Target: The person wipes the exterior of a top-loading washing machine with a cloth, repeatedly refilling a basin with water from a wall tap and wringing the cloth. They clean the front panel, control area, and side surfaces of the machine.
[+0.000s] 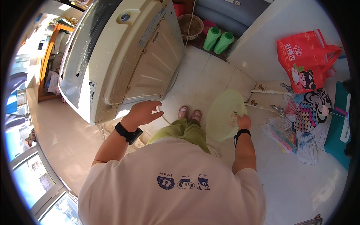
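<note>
My right hand (244, 122) grips the near right rim of a pale yellow-green plastic basin (222, 112), which is tilted beside my right leg; a printed pattern shows on it. My left hand (145, 112) is held in the air with thumb and fingers apart and nothing between them. It is near the lower corner of a cream washing machine (140, 53). Both wrists carry black bands. My feet in pink shoes stand on the tiled floor (194, 73), between the machine and the basin.
Two wall taps (278, 109) with pipes jut out to the right of the basin. A red bag (302, 60) and a colourful fish-shaped decoration (306, 115) hang on the right wall. Two green bottles (212, 38) and a round bowl (190, 26) stand beyond the machine's far end.
</note>
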Demonstrator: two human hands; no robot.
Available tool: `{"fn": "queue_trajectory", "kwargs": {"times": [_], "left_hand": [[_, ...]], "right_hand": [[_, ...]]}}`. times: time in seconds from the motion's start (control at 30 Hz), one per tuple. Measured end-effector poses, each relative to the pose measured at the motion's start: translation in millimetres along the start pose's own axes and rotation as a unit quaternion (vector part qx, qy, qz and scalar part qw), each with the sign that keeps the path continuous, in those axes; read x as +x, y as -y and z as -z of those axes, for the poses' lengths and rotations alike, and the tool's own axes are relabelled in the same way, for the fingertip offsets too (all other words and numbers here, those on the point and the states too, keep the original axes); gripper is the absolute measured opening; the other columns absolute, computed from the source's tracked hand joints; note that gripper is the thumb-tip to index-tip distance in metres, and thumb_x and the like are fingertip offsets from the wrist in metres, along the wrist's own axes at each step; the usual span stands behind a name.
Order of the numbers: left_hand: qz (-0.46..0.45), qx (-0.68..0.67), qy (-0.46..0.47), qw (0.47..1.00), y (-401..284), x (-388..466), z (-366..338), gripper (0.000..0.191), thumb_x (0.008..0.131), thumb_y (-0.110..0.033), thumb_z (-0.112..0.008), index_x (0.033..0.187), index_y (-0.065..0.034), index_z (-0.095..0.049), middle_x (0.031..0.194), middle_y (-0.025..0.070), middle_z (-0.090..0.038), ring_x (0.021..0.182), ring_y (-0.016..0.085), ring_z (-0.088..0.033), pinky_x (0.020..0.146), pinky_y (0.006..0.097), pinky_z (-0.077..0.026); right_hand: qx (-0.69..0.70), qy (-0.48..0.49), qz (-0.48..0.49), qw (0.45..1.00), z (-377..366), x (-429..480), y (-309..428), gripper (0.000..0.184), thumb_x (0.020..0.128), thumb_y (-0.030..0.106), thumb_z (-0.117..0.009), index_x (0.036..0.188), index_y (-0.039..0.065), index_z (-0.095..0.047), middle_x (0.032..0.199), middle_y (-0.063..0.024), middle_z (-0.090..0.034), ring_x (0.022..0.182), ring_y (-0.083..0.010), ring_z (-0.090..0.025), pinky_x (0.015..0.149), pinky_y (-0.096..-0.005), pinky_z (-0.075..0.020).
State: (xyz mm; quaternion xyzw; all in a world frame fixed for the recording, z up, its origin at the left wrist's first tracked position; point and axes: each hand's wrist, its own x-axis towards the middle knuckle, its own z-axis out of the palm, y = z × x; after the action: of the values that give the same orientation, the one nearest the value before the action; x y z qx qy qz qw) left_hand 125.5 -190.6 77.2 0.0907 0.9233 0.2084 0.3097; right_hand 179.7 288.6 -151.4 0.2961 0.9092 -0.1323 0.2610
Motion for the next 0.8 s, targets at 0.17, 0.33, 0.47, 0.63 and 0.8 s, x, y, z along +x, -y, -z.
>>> {"fn": "queue_trajectory", "kwargs": {"times": [0.17, 0.33, 0.47, 0.63, 0.8], "left_hand": [[0.04, 0.031, 0.046, 0.998, 1, 15, -25, 0.039, 0.087, -0.04, -0.065, 0.118, -0.0163, -0.063, 0.095, 0.0055, -0.069, 0.088, 0.026, -0.065, 0.076, 0.0371, -0.052], [0.02, 0.053, 0.074, 0.996, 2, 29, -56, 0.04, 0.088, -0.037, -0.063, 0.123, -0.0178, -0.06, 0.098, 0.0057, -0.068, 0.091, 0.026, -0.065, 0.078, 0.0378, -0.051], [0.039, 0.071, 0.11, 0.991, 4, 33, -77, 0.042, 0.089, -0.037, -0.062, 0.126, -0.018, -0.058, 0.1, 0.0064, -0.067, 0.094, 0.026, -0.064, 0.081, 0.0387, -0.051], [0.041, 0.09, 0.124, 0.987, 5, 41, -94, 0.045, 0.088, -0.033, -0.064, 0.13, -0.0185, -0.056, 0.103, 0.0053, -0.066, 0.09, 0.026, -0.065, 0.078, 0.0362, -0.052], [0.048, 0.074, 0.139, 0.986, -1, 52, -105, 0.045, 0.089, -0.033, -0.064, 0.131, -0.0199, -0.055, 0.102, 0.0041, -0.065, 0.082, 0.022, -0.065, 0.074, 0.034, -0.052]], "right_hand": [[0.101, 0.07, -0.089, 0.988, -56, -1, -5, 0.051, 0.086, 0.039, -0.061, 0.116, -0.002, -0.063, 0.115, -0.0243, -0.064, 0.104, -0.0398, -0.06, 0.088, -0.0469, -0.0488], [0.147, 0.004, -0.08, 0.986, -103, 6, -31, 0.036, 0.086, 0.033, -0.058, 0.095, -0.002, -0.063, 0.099, -0.0236, -0.064, 0.091, -0.0414, -0.061, 0.077, -0.0487, -0.0485], [0.142, 0.054, -0.125, 0.98, -127, 12, -68, 0.038, 0.085, 0.033, -0.057, 0.098, -0.002, -0.063, 0.101, -0.0257, -0.063, 0.093, -0.0437, -0.06, 0.079, -0.0503, -0.0477], [0.187, 0.098, -0.161, 0.964, -158, 10, -98, 0.038, 0.086, 0.03, -0.056, 0.103, -0.002, -0.062, 0.107, -0.0264, -0.064, 0.099, -0.0444, -0.059, 0.084, -0.0506, -0.0469], [0.26, 0.086, -0.171, 0.946, -177, 3, -107, 0.038, 0.085, 0.029, -0.057, 0.105, -0.002, -0.063, 0.109, -0.0251, -0.064, 0.102, -0.0434, -0.059, 0.085, -0.0492, -0.047]]}}
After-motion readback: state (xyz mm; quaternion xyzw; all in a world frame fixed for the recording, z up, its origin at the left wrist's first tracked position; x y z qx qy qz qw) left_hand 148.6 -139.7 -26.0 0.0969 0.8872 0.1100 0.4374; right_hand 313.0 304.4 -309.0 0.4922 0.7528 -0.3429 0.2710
